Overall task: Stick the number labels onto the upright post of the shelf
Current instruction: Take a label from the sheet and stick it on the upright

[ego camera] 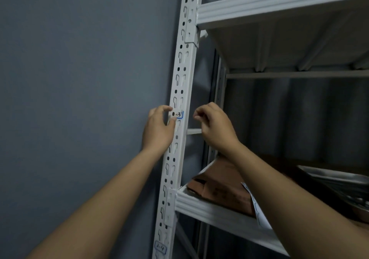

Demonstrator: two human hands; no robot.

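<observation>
White-painted steel makes up the shelf's upright post, which we see from the head camera running nearly vertical, its top leaning a little to the right, with paired rows of keyhole slots and round holes along its long axis. About midway up the post sits a small number label with a blue border and a handwritten "-3"; its long side lies across the post, so the writing reads level. Our left hand is at the label's left end, thumb and forefinger curled and pinching the post's edge there, the fingertips touching the label. The left forearm rises from the lower left, the wrist straight, the back of the hand toward us. Our right hand hovers just right of the post, apart from it, the fingers curled in loosely with thumb and forefinger close together; we cannot tell whether anything is held between them. Its forearm comes up from the lower right, crossing in front of the lower shelf board. A second label, blue-bordered and reading "2-4", is stuck lower down on the same post. On the lower board lies a brown cardboard box with a white paper sheet beside it. An upper shelf board spans the top right, and a grey wall fills the left.
</observation>
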